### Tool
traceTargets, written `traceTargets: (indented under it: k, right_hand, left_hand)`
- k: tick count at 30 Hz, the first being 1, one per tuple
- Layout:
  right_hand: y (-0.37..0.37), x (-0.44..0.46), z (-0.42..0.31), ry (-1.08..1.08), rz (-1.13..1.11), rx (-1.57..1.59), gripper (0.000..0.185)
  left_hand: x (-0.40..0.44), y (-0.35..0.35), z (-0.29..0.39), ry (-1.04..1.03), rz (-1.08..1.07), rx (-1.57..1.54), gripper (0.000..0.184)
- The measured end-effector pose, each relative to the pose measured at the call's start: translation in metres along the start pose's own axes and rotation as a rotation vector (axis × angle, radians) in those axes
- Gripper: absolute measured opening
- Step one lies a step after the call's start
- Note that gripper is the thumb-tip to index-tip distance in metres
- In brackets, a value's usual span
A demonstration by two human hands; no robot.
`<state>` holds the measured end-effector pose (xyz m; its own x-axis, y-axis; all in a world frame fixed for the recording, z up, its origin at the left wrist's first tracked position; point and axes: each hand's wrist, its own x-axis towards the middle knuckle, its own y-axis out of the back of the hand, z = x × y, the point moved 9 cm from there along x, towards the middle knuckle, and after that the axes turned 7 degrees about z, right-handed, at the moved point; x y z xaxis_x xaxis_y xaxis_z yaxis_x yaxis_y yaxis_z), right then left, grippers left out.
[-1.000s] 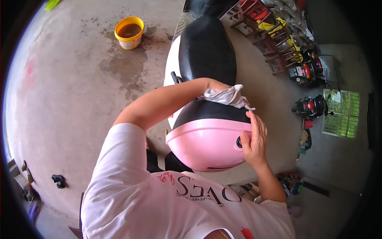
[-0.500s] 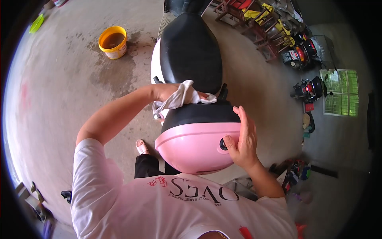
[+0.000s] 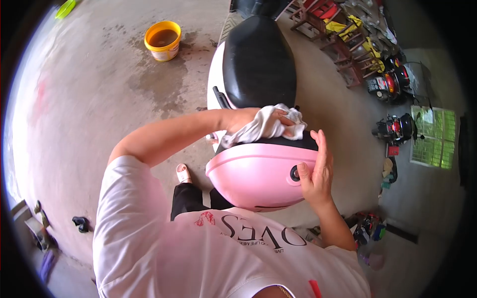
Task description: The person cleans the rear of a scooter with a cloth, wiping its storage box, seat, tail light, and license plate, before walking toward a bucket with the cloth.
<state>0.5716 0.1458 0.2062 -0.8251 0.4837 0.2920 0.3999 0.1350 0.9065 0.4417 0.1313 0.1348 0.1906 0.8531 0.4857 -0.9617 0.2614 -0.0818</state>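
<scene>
White cloth (image 3: 266, 125) bunched around left hand (image 3: 242, 118), partly hidden fingers clamped on it, at the black top of a glossy pink rounded box (image 3: 251, 175); right hand (image 3: 319, 174) on box's right side, thumb apart from fingers, near round black lock (image 3: 294, 173). Box sits behind smooth black scooter seat (image 3: 258, 64), concrete floor (image 3: 99, 99), yellow-rimmed bucket (image 3: 168, 53) ahead left, stacked wooden chairs (image 3: 352, 69) ahead right.

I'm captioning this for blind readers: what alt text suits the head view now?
The left hand holds a white cloth on the black-topped pink case behind the black seat of a scooter; the right hand rests against the case's side. A yellow bucket of brownish liquid stands on the floor.
</scene>
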Motion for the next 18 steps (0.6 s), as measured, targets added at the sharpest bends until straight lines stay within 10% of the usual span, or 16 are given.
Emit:
traceTargets:
  k: [2,3,8,12,14,18]
  right_hand:
    - [-0.002,-0.001,-0.002,0.008,-0.024,0.000,0.073]
    - [-0.002,-0.001,-0.001,-0.003,-0.041,-0.009,0.073]
    - [-0.002,-0.001,0.000,-0.009,-0.077,-0.029,0.075]
    - [-0.006,-0.002,-0.001,-0.007,-0.093,-0.032,0.079]
    - [-0.006,0.000,0.004,-0.023,-0.100,-0.050,0.082]
    - [-0.008,-0.004,0.011,-0.062,-0.106,-0.047,0.079]
  left_hand:
    - [-0.031,-0.008,0.007,-0.171,-0.046,0.345,0.059]
    - [-0.044,-0.002,-0.006,0.172,0.108,-0.129,0.074]
    - [-0.072,-0.002,-0.010,0.159,0.152,-0.268,0.088]
    - [-0.050,0.002,0.014,-0.071,0.120,-0.091,0.062]
    - [-0.028,-0.024,-0.025,-0.528,-0.036,0.666,0.073]
    - [0.014,-0.033,-0.019,-0.286,-0.231,0.346,0.046]
